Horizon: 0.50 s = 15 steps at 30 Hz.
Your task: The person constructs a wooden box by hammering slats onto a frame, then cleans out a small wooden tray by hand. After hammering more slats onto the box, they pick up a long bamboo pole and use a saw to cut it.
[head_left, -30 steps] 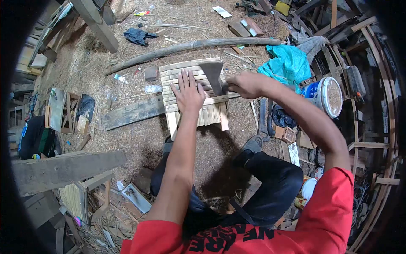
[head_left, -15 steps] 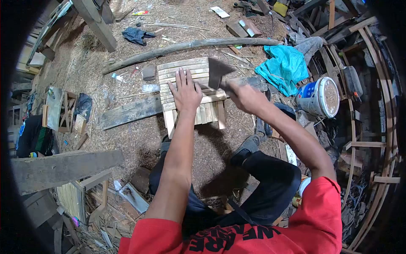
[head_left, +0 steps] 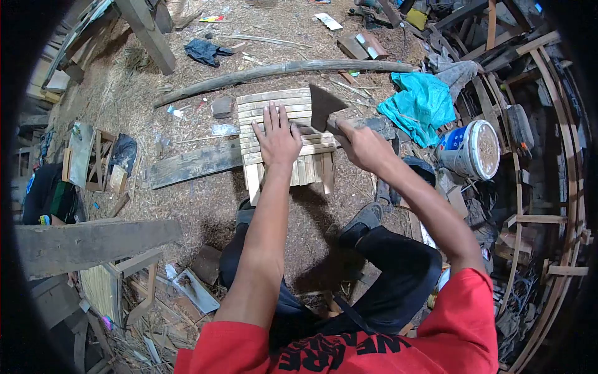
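Observation:
A small slatted wooden piece [head_left: 274, 100], like a low stool, sits in front of me, with pale strips across its top and upright slats on the near side. My left hand [head_left: 278, 140] lies flat on the strips, fingers stretched out. A dark, broad-bladed cleaver [head_left: 324, 109] is gripped by its handle in my right hand [head_left: 369, 146]. Its blade stands at the right ends of the strips, overlapping the edge in this view. The handle is mostly hidden by my fingers.
A grey plank [head_left: 196, 165] passes under the slatted piece. Beyond lies a long curved pole [head_left: 280, 70]. To the right are a turquoise sheet [head_left: 423, 103] and a white bucket [head_left: 483, 149]. A thick beam [head_left: 99, 243] juts in from the left, near a dark-clothed person [head_left: 50, 196].
The cleaver's blade, blurred earlier, now looks sharp at the right edge of the slats. The whole view has shifted slightly; my left hand keeps its place on the strips.

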### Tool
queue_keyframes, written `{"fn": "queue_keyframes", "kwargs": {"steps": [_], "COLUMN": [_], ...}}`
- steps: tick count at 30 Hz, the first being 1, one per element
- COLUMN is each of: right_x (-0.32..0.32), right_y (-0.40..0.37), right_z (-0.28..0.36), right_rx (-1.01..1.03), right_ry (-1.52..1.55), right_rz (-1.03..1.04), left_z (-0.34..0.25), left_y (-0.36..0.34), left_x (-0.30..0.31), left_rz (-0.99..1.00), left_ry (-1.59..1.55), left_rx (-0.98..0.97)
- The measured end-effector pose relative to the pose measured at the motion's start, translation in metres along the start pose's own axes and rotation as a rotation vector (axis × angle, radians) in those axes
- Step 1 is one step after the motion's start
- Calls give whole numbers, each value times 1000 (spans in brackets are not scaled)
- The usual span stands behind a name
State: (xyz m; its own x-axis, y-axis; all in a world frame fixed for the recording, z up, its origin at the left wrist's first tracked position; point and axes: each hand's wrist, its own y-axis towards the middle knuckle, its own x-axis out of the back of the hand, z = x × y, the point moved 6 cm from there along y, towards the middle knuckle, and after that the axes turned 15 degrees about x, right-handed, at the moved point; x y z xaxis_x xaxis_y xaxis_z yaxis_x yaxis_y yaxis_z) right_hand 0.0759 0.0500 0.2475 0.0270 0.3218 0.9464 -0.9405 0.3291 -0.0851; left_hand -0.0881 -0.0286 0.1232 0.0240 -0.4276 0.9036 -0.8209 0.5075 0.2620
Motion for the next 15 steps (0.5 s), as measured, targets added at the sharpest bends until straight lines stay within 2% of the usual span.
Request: {"fn": "queue_keyframes", "kwargs": {"steps": [3, 6, 7, 10, 11, 14, 15], "right_x": [-6, 10, 11, -5, -16, -44, -68], "right_y": [3, -5, -10, -37, -45, -67, -75], "right_z": [-7, -2, -5, -6, -8, -7, -19], "right_rx": [95, 45, -82, 52, 61, 53, -40], "right_ry": [-134, -67, 28, 165, 292, 267, 231], "right_rz": [305, 103, 79, -300, -355, -478, -462], "left_z": [1, 1, 2, 4, 4, 4, 4], "left_y": [-3, 3, 6, 11, 12, 15, 16], "left_x": [0, 1, 1, 1, 2, 0, -1], "left_rz": [17, 9, 13, 43, 54, 55, 53], "left_ry": [8, -6, -11, 0, 1, -18, -26], "left_rx": [-3, -3, -2, 6, 9, 14, 12]}}
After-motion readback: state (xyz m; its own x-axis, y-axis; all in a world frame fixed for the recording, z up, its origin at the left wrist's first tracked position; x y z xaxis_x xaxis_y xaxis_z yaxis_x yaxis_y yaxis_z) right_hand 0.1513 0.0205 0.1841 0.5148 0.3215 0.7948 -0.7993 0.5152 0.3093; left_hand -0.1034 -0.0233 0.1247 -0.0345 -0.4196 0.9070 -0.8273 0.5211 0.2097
